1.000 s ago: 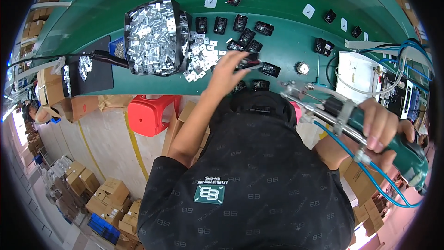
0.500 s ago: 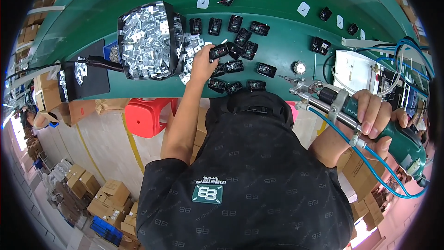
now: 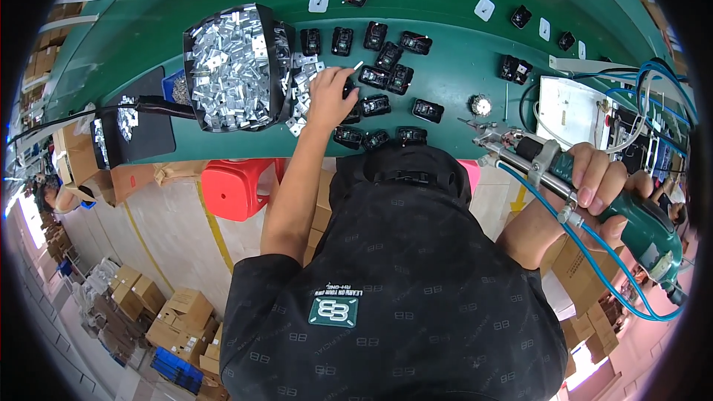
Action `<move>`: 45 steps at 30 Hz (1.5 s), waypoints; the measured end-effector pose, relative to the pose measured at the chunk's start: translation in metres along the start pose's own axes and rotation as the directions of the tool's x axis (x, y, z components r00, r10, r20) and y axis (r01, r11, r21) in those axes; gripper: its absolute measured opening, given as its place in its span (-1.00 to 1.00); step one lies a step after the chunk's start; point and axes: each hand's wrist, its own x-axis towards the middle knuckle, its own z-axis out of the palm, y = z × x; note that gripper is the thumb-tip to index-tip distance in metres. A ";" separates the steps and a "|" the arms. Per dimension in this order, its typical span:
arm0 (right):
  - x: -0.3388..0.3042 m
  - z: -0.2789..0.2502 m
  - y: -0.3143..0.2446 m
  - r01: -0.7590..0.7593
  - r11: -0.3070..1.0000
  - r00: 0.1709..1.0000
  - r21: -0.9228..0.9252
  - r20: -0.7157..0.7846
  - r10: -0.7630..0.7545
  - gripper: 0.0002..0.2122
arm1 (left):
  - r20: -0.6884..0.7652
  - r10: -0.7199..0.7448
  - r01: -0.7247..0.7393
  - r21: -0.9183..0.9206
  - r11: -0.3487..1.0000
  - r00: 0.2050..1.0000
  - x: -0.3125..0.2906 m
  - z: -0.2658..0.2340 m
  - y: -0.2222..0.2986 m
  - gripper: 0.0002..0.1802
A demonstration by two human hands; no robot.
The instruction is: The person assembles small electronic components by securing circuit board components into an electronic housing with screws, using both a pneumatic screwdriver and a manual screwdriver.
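My left hand (image 3: 332, 96) is closed around a small black part (image 3: 347, 88), mostly hidden by the fingers. By the fingertips shows a small bright metal piece (image 3: 359, 65); I cannot tell if it is held. Just right of this hand lies a black plastic housing (image 3: 374, 76), among several similar housings with wires and fittings inside, such as one nearer me (image 3: 376, 105). My right hand (image 3: 603, 184) grips a green electric screwdriver (image 3: 645, 232). Its metal feed head (image 3: 496, 138) points left over the bench, with a blue air hose (image 3: 558, 221) trailing below.
A black bin (image 3: 278, 67) heaped with bent metal plates stands left, with loose plates (image 3: 298, 93) spilling beside it. A round metal part (image 3: 480, 106) and a white machine (image 3: 568, 113) are on the right of the green bench (image 3: 464, 67). A red stool (image 3: 234, 190) stands below.
A black housing now lies right of my left hand, where a plainer dark piece was. The housing that showed in my left fingers is gone from them. The screwdriver's head has dipped slightly.
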 end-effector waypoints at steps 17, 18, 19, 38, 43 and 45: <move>-0.003 -0.004 -0.003 0.023 0.997 0.999 0.078 -0.024 -0.021 -0.53 | 0.080 0.085 -0.094 0.110 0.989 0.993 0.023 -0.008 0.036 -0.48; -0.003 -0.004 -0.002 0.025 0.995 0.999 0.094 -0.033 -0.022 -0.53 | 0.067 0.074 -0.079 0.061 0.995 0.995 0.020 -0.015 0.041 -0.47; -0.003 -0.006 -0.003 0.024 0.995 0.999 0.098 -0.032 -0.021 -0.53 | 0.066 0.071 -0.076 0.063 0.995 0.995 0.015 -0.021 0.046 -0.47; -0.006 0.011 -0.005 0.004 0.998 0.999 0.067 -0.051 0.000 -0.53 | 0.124 0.058 0.019 -0.544 0.839 0.991 -0.015 -0.057 0.118 -0.46; -0.006 0.018 -0.010 0.000 0.996 0.997 0.092 -0.081 0.008 -0.66 | 0.077 0.090 -0.030 -0.576 0.817 0.993 -0.016 -0.054 0.120 -0.44; -0.007 0.017 -0.010 0.017 0.996 0.997 0.092 -0.070 -0.011 -0.70 | 0.094 0.092 -0.017 -0.603 0.798 0.991 -0.018 -0.049 0.122 -0.43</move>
